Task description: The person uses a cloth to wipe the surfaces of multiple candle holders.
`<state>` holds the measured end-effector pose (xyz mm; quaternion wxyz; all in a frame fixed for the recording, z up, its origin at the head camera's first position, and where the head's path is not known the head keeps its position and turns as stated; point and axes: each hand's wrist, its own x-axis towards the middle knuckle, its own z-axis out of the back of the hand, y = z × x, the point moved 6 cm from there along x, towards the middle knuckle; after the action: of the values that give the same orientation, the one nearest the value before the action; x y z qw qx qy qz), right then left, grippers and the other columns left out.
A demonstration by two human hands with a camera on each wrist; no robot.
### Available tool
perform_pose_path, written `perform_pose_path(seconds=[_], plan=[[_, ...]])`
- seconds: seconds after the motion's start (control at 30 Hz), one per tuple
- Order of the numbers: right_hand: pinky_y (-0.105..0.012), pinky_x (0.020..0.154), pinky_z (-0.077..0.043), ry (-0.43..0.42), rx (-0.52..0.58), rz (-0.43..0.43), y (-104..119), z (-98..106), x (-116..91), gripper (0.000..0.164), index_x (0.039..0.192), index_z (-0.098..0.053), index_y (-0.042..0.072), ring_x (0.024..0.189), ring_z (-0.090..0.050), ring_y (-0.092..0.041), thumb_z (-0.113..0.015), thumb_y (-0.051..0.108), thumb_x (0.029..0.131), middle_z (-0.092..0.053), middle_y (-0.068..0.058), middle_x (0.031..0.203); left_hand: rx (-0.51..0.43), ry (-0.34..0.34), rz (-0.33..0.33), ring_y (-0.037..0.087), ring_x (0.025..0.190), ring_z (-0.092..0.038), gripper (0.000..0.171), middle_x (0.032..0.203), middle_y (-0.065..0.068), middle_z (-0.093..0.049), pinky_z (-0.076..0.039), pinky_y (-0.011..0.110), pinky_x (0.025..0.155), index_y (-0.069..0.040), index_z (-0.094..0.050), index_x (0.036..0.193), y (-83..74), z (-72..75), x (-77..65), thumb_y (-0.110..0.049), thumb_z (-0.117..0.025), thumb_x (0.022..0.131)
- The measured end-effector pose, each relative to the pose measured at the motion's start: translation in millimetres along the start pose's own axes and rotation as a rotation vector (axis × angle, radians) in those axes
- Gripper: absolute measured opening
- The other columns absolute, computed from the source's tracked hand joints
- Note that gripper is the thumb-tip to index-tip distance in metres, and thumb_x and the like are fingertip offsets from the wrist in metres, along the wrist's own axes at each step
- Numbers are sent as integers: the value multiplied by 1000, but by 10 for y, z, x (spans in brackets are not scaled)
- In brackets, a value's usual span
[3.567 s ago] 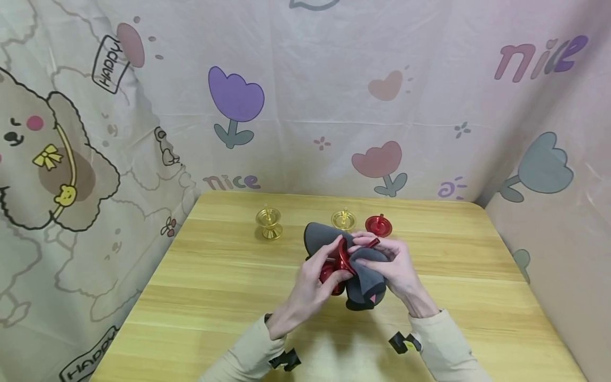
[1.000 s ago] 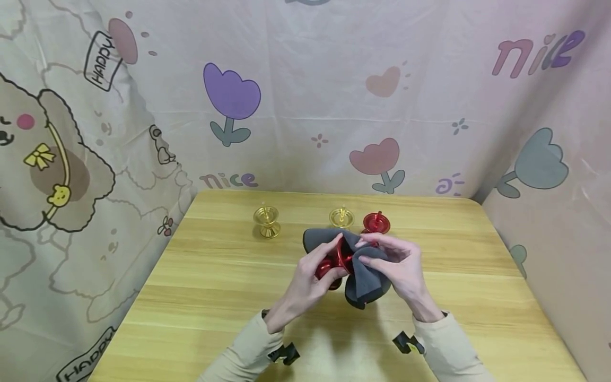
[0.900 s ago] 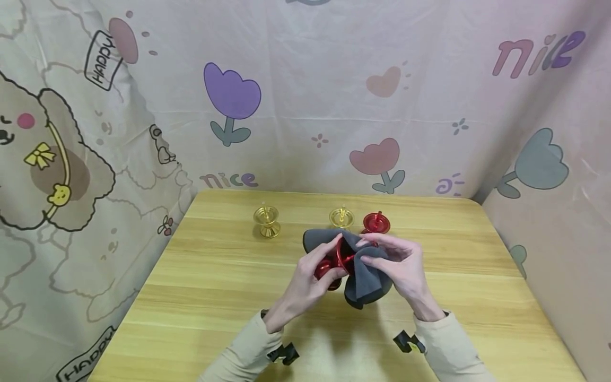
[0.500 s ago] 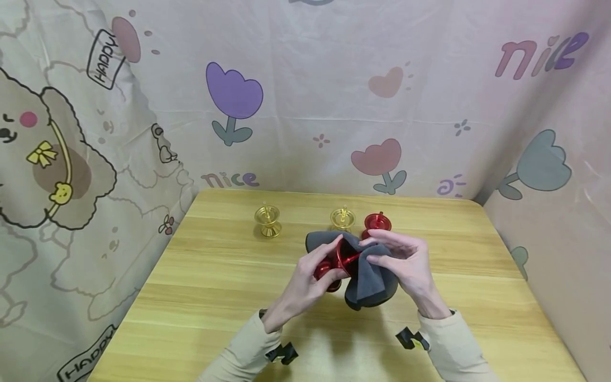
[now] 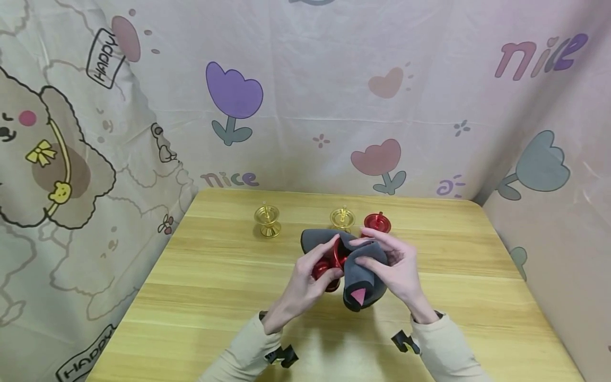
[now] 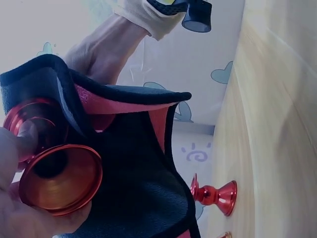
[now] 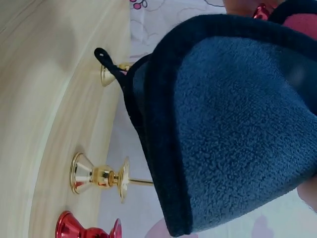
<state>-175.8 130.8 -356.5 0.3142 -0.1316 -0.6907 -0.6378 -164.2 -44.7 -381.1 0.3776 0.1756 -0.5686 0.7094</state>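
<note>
My left hand (image 5: 305,278) grips a shiny red metal candle holder (image 5: 321,269) by its stem, tilted on its side above the table, dish facing right. In the left wrist view its flared hollow base (image 6: 62,181) faces the camera. My right hand (image 5: 403,265) pinches a folded grey-blue cloth (image 5: 365,265) against the dish, thumb in front and fingers behind. Black edging and a bit of pink underside show on the cloth. The dish's centre spike is mostly hidden by it. In the right wrist view the cloth (image 7: 237,114) covers most of the work.
Along the back of the wooden table (image 5: 215,270) stand a gold candle holder (image 5: 267,216) at left, another gold one (image 5: 342,217) near the middle, and a red one (image 5: 377,223) right beside it. Printed fabric (image 5: 296,95) hangs behind.
Over the last half second my right hand has moved left with the cloth, covering the spike that showed before. The cloth's lower corner has turned, baring pink. My left hand keeps its grip.
</note>
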Motion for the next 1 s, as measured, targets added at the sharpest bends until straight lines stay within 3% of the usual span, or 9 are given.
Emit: perform_pose_path(seconds=[0.17,0.33,0.47,0.6,0.7,0.8,0.9,1.0], plan=[[-20,96,-54,-43,-17,71,-12,-22,-7,46,120,-60,-18,108,-72,-13,-72,-22,76,-77,0,112,-19,-14,-25,17,96,-67,61,110,19,-67,-62,30,81,5,-47,145,-1,12,5,5,-70,89],[-19,98,-50,-118,-174,111,3,-23,-37,28,94,-75,-6,109,-64,-15,-78,-21,70,-72,-8,107,-39,-14,-32,23,97,-70,61,115,21,-67,-63,31,82,7,-46,146,-10,29,21,5,-69,90],[-18,96,-49,-33,-221,42,-24,-42,-29,23,71,-73,3,106,-61,-11,-78,-20,70,-63,-7,103,-19,-1,-39,24,92,-70,61,110,21,-68,-63,31,80,7,-47,145,-14,26,11,5,-70,88],[-18,95,-51,60,-146,-57,-103,-45,-13,29,61,-63,4,104,-64,-7,-76,-18,75,-57,0,101,10,8,-24,23,91,-68,61,109,20,-68,-63,31,79,6,-48,144,-16,27,3,5,-71,87],[-18,96,-51,89,-80,-110,-165,-40,-17,21,64,-67,-2,108,-64,-6,-76,-16,77,-56,3,99,10,28,19,19,93,-68,62,110,18,-68,-63,29,79,3,-49,145,-4,27,-1,3,-72,87],[-18,95,-49,105,-46,-134,-202,-31,-23,6,79,-74,-9,109,-58,-6,-76,-14,78,-55,5,99,12,48,41,18,93,-67,62,110,17,-69,-62,28,79,2,-50,144,3,22,0,2,-73,87],[-19,94,-46,116,-15,-142,-209,-8,-21,18,96,-77,-5,109,-50,-11,-75,-13,79,-57,5,100,2,67,39,20,93,-68,61,109,16,-70,-62,28,79,2,-50,144,10,8,14,3,-73,87],[-21,99,-43,131,40,-137,-193,5,-15,27,99,-79,6,111,-50,-12,-74,-13,80,-60,6,101,-3,92,31,19,92,-68,60,110,16,-70,-62,28,80,3,-50,145,-3,2,19,2,-72,89]])
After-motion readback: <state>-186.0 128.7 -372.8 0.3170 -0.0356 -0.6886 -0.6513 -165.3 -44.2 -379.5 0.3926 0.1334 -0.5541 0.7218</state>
